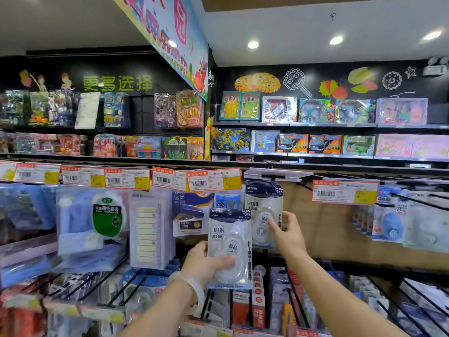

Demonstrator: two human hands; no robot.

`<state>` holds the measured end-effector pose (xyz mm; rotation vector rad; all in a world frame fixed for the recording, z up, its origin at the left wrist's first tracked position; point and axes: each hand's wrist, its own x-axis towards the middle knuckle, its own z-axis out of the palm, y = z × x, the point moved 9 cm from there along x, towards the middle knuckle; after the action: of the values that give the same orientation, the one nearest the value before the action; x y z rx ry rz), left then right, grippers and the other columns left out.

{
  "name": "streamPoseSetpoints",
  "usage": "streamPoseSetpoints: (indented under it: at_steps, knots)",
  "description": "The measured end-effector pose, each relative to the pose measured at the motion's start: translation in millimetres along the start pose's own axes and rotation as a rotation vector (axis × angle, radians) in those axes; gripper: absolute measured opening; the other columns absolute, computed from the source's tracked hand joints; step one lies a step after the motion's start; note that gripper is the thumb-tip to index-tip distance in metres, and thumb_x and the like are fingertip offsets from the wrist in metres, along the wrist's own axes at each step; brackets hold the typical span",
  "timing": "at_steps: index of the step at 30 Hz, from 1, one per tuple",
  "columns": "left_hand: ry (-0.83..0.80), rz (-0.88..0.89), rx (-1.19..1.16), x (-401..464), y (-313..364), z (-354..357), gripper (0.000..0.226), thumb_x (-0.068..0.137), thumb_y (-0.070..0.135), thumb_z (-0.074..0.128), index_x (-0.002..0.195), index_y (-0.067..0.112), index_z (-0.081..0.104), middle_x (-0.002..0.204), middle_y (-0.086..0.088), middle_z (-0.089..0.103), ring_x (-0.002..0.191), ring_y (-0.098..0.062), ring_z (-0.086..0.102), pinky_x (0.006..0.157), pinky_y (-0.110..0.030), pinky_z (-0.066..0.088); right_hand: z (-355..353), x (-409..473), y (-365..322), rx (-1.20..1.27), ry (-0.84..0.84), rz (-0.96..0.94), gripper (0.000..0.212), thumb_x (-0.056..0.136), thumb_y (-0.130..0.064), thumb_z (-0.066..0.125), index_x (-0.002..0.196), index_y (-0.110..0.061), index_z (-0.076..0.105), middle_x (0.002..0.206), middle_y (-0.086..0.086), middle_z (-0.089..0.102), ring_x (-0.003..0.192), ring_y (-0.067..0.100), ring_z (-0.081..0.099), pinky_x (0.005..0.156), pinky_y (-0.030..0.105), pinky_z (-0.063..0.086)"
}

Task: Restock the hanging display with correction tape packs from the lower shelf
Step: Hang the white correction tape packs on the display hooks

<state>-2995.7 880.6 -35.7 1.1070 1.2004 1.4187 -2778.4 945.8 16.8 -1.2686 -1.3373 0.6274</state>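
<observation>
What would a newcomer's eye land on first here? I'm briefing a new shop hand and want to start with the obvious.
Dead centre, the left hand grips a correction tape pack held up before the hooks. Just right of it, the right hand pinches the front of the hanging packs on their peg. Above them runs a row of orange price tags, and toy boxes fill the far wall shelves.

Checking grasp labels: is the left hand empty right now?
No, the left hand grips a correction tape pack by its lower part, thumb across the front, held below the hanging packs.
</observation>
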Motion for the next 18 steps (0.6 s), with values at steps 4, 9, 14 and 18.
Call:
streamPoseSetpoints:
  at_steps: [4,9,14,18]
  knots:
    - [-0.005,-0.005,0.014,5.5,-1.7,1.6,0.044,0.065,-0.004,0.081,0.102,0.006,0.060,0.099,-0.014,0.072,0.092,-0.030,0.069,0.090,-0.047,0.053,1.9,3.5,-1.2,-0.042,0.001,-0.012,0.047,0.091,-0.035,0.058,0.131,-0.017,0.043,0.099,0.003,0.055,0.086,0.018,0.055,0.076,0.031,0.045]
    - [-0.026,-0.018,0.036,2.4,-2.5,6.4,0.048,0.064,-0.002,0.082,0.105,0.006,0.059,0.101,-0.012,0.072,0.095,-0.030,0.069,0.091,-0.048,0.052,-5.4,-1.3,6.0,-0.075,0.029,0.051,0.061,0.085,-0.044,0.063,0.131,-0.011,0.040,0.123,0.009,0.051,0.110,0.022,0.052,0.095,0.038,0.046]
    - [-0.033,-0.006,0.031,-13.6,-1.4,19.7,0.045,0.067,-0.005,0.079,0.106,0.005,0.058,0.103,-0.014,0.070,0.096,-0.030,0.068,0.092,-0.048,0.051,-20.9,-30.8,-1.6,-0.062,-0.017,-0.006,0.042,0.085,-0.047,0.060,0.111,-0.015,0.051,0.107,0.001,0.054,0.096,0.016,0.054,0.083,0.031,0.047]
    - [-0.028,0.024,0.033,-32.0,3.7,36.5,0.045,0.069,-0.004,0.078,0.107,0.007,0.058,0.101,-0.010,0.070,0.093,-0.026,0.068,0.083,-0.041,0.055,-8.4,-64.0,-8.0,0.003,-0.340,0.006,0.037,0.083,-0.048,0.063,0.104,-0.018,0.055,0.104,0.004,0.063,0.085,0.011,0.062,0.069,0.018,0.053]
